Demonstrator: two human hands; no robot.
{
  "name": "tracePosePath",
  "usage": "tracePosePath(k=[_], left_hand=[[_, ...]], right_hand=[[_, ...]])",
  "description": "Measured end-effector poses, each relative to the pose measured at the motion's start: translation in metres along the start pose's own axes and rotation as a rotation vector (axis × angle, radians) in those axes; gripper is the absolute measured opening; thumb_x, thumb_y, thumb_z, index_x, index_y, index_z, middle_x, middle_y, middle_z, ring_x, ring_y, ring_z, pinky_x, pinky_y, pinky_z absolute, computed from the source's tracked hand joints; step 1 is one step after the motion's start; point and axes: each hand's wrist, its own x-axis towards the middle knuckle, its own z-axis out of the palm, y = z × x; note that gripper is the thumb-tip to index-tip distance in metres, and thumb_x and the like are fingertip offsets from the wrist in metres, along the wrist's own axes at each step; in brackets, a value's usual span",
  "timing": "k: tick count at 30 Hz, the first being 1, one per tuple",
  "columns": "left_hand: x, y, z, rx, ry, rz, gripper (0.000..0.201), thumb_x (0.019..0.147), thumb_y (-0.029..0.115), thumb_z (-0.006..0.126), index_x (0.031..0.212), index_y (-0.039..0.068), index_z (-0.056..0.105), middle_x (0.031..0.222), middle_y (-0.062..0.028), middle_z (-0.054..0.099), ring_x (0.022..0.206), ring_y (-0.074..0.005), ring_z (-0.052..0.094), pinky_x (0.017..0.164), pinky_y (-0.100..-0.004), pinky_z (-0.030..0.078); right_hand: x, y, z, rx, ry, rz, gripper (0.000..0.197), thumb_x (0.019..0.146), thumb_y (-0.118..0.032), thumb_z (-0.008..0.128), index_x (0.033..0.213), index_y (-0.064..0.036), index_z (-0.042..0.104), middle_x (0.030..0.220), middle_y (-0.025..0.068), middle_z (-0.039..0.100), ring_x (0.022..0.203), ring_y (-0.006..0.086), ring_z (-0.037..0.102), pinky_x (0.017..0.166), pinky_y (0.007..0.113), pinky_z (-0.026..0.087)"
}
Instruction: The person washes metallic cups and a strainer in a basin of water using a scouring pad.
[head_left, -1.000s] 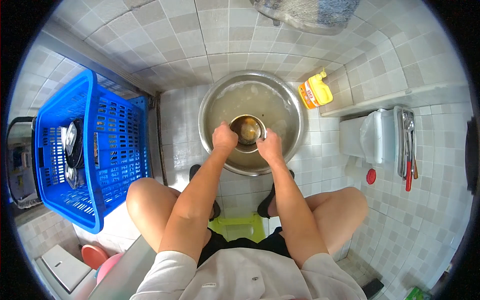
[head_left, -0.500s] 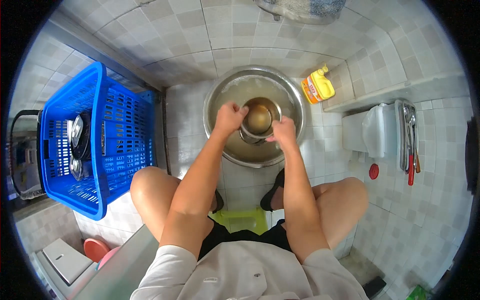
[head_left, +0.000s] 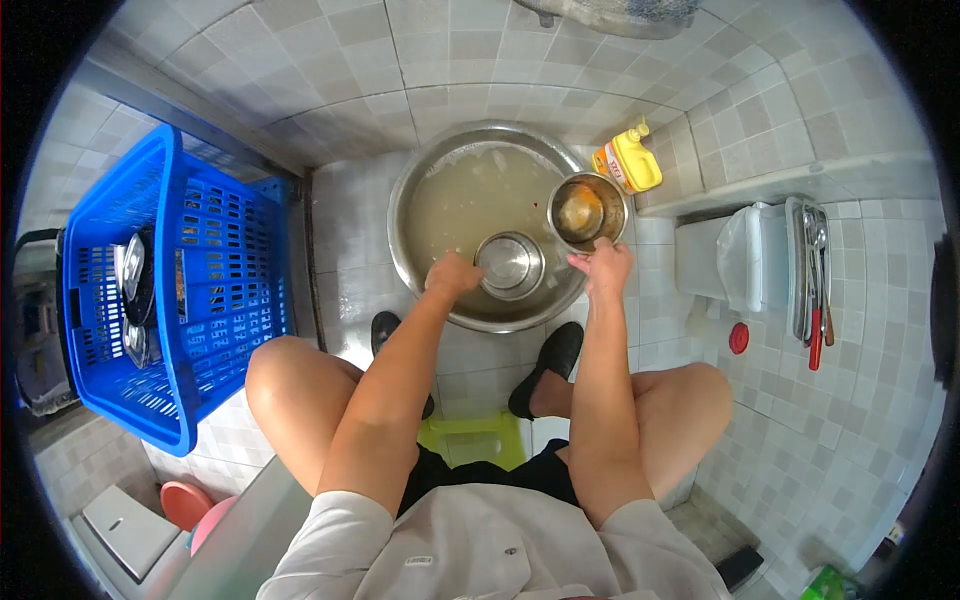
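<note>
A wide metal basin [head_left: 402, 235] of cloudy water stands on the floor before me. My left hand [head_left: 455, 273] is closed on the rim of a small shiny metal bowl [head_left: 511, 266], which sits low in the water. My right hand [head_left: 606, 266] pinches the near rim of a second metal bowl [head_left: 612, 207], held tilted over the basin's right edge. Inside this bowl is a yellow-orange, brownish patch; whether it is residue or a reflection is unclear. A tiny red speck floats in the basin water.
A yellow pump bottle [head_left: 630, 162] stands right of the basin, close to the raised bowl. A large blue basket [head_left: 230, 270] holding metal pieces is at the left. Utensils [head_left: 818, 270] and a pale container [head_left: 720, 258] are on the right. A green stool [head_left: 480, 438] is beneath me.
The two bowls, earlier together over the basin's middle, are now apart. My right hand has carried one right to the basin's edge; my left hand keeps the other in the water.
</note>
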Motion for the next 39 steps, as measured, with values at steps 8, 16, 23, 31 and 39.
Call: tracePosePath(k=[8, 16, 23, 31, 39], left_hand=[[0.023, -0.025, 0.066, -0.665, -0.273, -0.268, 0.027, 0.094, 0.021, 0.059, 0.086, -0.004, 0.063, 0.075, -0.0193, 0.065, 0.061, -0.0313, 0.066, 0.048, -0.0434, 0.057], [0.056, -0.016, 0.064, -0.916, -0.304, -0.451, 0.024, 0.098, 0.022, 0.053, 0.093, 0.0, 0.063, 0.072, -0.0144, 0.062, 0.056, -0.0279, 0.062, 0.049, -0.0413, 0.058], [0.074, -0.023, 0.048, -1.199, -0.153, -0.489, 0.02, 0.096, 0.013, 0.054, 0.108, -0.001, 0.063, 0.097, -0.0169, 0.068, 0.081, -0.0285, 0.069, 0.056, -0.0394, 0.061], [0.078, -0.022, 0.027, -1.382, 0.035, -0.47, 0.028, 0.091, -0.003, 0.056, 0.12, -0.004, 0.055, 0.11, -0.0213, 0.065, 0.094, -0.0331, 0.069, 0.073, -0.0397, 0.065], [0.07, -0.021, 0.011, -1.414, 0.214, -0.392, 0.041, 0.09, -0.009, 0.051, 0.129, -0.007, 0.04, 0.118, -0.0229, 0.059, 0.094, -0.035, 0.068, 0.071, -0.0401, 0.066]], right_hand=[[0.006, 0.017, 0.003, -0.036, 0.021, 0.078, 0.02, 0.091, -0.001, 0.047, 0.106, 0.0105, 0.05, 0.091, 0.0227, 0.061, 0.055, 0.0268, 0.063, 0.052, 0.038, 0.063], [0.02, 0.037, -0.009, -0.123, 0.018, 0.033, 0.024, 0.091, -0.001, 0.048, 0.11, 0.013, 0.052, 0.093, 0.0243, 0.064, 0.06, 0.0279, 0.068, 0.051, 0.035, 0.062], [0.03, 0.075, -0.02, -0.956, 0.11, -0.584, 0.045, 0.086, -0.003, 0.053, 0.13, 0.0078, 0.054, 0.098, 0.0283, 0.069, 0.086, 0.0413, 0.07, 0.077, 0.046, 0.058], [0.022, 0.104, -0.009, -1.131, 0.144, -0.631, 0.059, 0.087, -0.002, 0.053, 0.145, 0.0009, 0.044, 0.104, 0.0239, 0.06, 0.097, 0.0418, 0.06, 0.084, 0.048, 0.051], [0.011, 0.105, 0.001, -1.253, 0.052, -0.512, 0.064, 0.088, -0.005, 0.058, 0.149, -0.0046, 0.041, 0.109, 0.0207, 0.058, 0.102, 0.0391, 0.061, 0.087, 0.047, 0.052]])
